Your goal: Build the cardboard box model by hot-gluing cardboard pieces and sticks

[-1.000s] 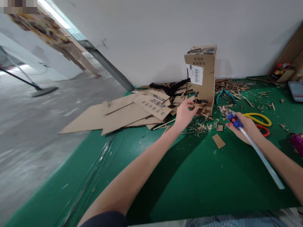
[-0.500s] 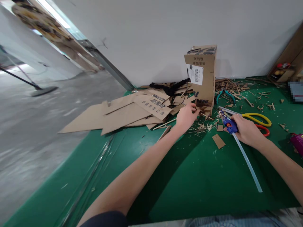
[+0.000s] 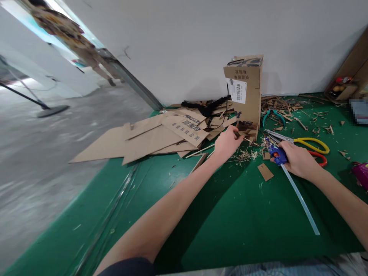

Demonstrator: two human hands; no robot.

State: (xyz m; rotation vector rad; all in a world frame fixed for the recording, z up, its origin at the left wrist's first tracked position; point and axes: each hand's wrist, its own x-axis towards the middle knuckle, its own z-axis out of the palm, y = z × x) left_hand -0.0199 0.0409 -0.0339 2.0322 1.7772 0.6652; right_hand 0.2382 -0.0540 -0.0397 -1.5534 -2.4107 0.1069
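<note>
My left hand reaches out over the green mat, its fingers pinched on a small cardboard scrap at the foot of an upright cardboard box that carries a barcode label. My right hand is closed round a blue hot glue gun with a clear glue stick trailing back toward me; its nozzle points left at the scraps by the box. A small cardboard tag lies on the mat between the two hands.
Flat cardboard sheets are piled at the left of the green mat. Yellow-handled scissors, red-handled scissors and teal pliers lie to the right among cardboard slivers. A person walks past in the far upper left.
My right hand has lowered the glue gun toward the mat and drawn it slightly left. My left hand has closed its fingers on the scrap at the box's foot.
</note>
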